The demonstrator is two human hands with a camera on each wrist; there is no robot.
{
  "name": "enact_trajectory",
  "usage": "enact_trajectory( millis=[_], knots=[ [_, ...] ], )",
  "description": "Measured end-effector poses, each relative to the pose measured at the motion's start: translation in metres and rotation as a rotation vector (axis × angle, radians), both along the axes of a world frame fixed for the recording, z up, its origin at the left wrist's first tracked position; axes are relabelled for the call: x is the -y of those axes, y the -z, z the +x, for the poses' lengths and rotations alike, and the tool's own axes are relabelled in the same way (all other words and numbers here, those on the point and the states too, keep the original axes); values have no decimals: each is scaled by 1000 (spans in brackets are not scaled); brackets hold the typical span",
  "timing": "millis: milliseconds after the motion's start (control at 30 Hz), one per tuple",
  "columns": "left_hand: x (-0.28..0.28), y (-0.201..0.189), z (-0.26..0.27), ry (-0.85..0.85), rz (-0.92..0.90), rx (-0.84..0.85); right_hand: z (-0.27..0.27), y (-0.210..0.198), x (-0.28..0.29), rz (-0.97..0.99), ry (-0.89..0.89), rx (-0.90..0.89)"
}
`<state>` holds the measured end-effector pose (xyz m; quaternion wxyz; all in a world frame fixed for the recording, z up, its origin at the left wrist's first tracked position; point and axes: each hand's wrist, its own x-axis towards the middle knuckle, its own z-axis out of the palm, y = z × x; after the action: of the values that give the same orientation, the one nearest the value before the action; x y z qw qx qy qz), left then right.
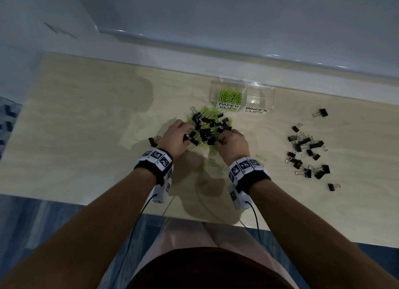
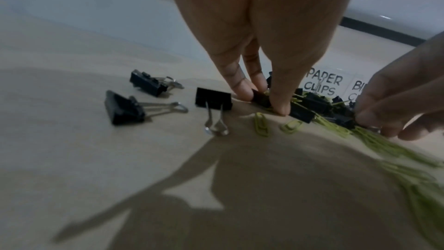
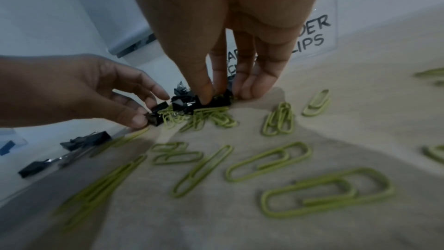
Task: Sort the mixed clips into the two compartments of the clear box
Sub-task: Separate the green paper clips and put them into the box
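Mixed pile (image 1: 207,129): black binder clips tangled with green paper clips, lying on the table between the two hands, just in front of the fingertips.
Left hand (image 1: 174,137): at the pile's left edge, thumb and fingers pinching a black binder clip (image 2: 260,98) against the table.
Right hand (image 1: 234,143): at the pile's right edge, thumb and fingers pinching a black binder clip (image 3: 211,100) on top of green paper clips.
Clear box (image 1: 241,96): beyond the hands, a little to the right; the compartment labelled PAPER CLIPS holds green clips, the one labelled BINDER CLIPS looks bare.
Loose paper clips (image 3: 266,161): scattered under and behind the right wrist.
Binder clip group (image 1: 307,152): well apart, right of the right hand.
Three binder clips (image 2: 149,100): just left of the left hand.
Table (image 1: 75,120): pale wood.
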<state>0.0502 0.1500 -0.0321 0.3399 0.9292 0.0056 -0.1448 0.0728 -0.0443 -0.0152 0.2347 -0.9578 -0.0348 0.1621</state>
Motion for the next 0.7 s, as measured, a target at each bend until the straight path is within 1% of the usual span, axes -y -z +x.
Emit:
enact_trajectory(
  millis=[67, 133, 200, 267, 333, 433, 533, 600, 667, 700],
  knots=[
    [-1, -3, -4, -65, -97, 10, 0, -1, -2, -3, 12, -8],
    [-4, -8, -8, -134, -147, 36, 0, -3, 1, 12, 17, -17],
    [-10, -12, -11, -209, -159, 74, -2, -5, 9, 27, 3, -7],
    [-20, -11, -14, -283, -154, 111, -6, -7, 21, 22, -48, 35],
    [-29, -8, -16, -321, -139, 125, -11, -9, 37, 19, -91, 92],
    [-39, -2, -15, -277, -68, 134, -15, -10, 71, 35, -83, 199],
    [-46, 4, -13, -255, 15, 152, -14, -9, 111, -11, 38, 259],
    [-48, 5, -14, -243, 144, 179, -13, -6, 133, -91, 109, 266],
    [-45, 2, -13, -176, 252, 196, -11, -3, 142, -155, 101, 283],
    [-40, -1, -11, -115, 265, 199, -10, -3, 139, -167, 71, 282]
  ],
)
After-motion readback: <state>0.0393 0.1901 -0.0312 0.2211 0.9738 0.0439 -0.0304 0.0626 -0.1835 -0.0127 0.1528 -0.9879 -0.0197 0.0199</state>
